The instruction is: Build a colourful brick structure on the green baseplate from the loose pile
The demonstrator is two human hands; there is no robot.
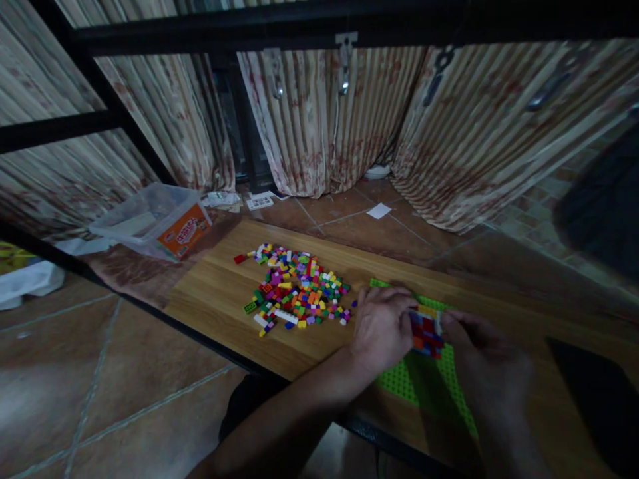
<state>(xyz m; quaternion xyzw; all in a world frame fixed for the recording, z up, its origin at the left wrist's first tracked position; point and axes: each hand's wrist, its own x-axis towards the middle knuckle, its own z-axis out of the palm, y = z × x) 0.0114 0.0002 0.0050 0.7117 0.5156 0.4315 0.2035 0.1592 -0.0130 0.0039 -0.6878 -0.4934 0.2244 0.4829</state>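
Observation:
A green studded baseplate (399, 382) lies on the wooden table under both hands. Over it sits a small block of joined toy bricks (426, 332) in red, blue, orange and yellow. My left hand (382, 326) grips the left side of this brick block, fingers curled over its edge. On the block's right side, my right hand (492, 359) has its thumb and fingers closed together at a pale piece; the hand is dim and blurred, and what it pinches is mostly hidden. Whether the block is fixed to the baseplate, I cannot tell.
Many loose coloured bricks (299, 286) are spread left of my hands on the table (210, 293). A clear plastic bin (144, 219) with an orange label stands at the far left. A dark flat object (594, 399) lies at right. Curtains (319, 126) hang behind.

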